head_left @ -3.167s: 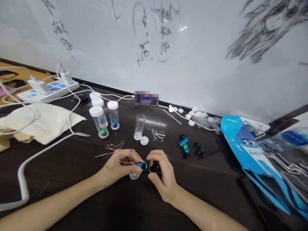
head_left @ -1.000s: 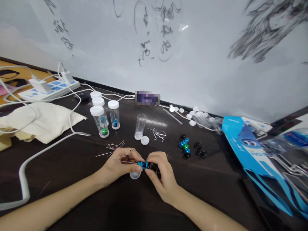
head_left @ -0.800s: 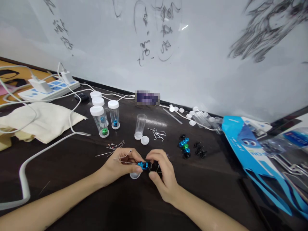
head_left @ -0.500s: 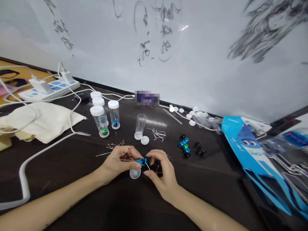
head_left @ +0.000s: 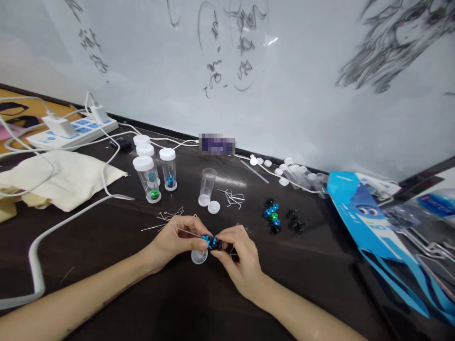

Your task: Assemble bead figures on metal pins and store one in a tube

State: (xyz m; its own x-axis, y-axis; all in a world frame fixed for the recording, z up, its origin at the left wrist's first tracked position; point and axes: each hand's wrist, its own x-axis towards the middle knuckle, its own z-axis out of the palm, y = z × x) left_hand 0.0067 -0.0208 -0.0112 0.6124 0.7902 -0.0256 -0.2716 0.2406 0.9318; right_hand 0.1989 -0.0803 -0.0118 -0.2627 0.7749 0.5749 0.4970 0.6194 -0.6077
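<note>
Between my hands is a small blue and black part. My left hand pinches its blue end, and a thin metal wire runs from there back across the fingers. The fingers of my right hand close on the black end. Just below the part, a small clear round container rests on the dark table, partly covered. Thin wires lie behind my left hand. An upright clear tube stands farther back, beside a white cap.
Capped tubes stand at the back left, near a cream cloth and a power strip. Bent metal keys, blue, green and black parts and a blue bag lie to the right.
The blue and black part has tilted slightly, its black end lower. My right fingers have drawn closer to it, and the short metal rod that showed by my right thumb no longer shows.
</note>
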